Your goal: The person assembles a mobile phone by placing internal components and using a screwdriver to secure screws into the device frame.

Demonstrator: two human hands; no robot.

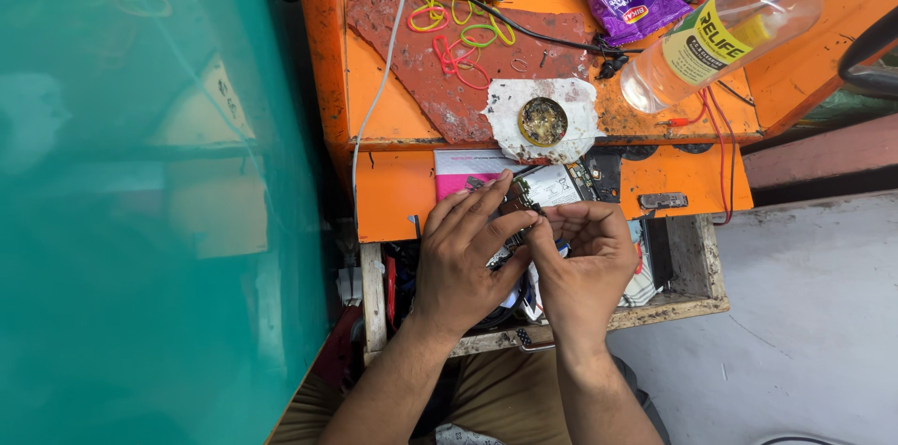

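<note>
Opened phone [547,188] betw. left hand [463,258] & right hand [585,262]

Bare forearms, no sleeves, no rings; khaki trousers.

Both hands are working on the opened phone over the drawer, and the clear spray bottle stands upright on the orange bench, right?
Not quite: in the head view the clear spray bottle lies on its side on the orange bench. Both the left hand and right hand are on the opened phone.

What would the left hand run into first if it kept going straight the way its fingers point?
Probably the opened phone lying on the orange bench: the left hand points up and to the right, its fingertips at the phone's edge. Depth is hard to judge from above.
</note>
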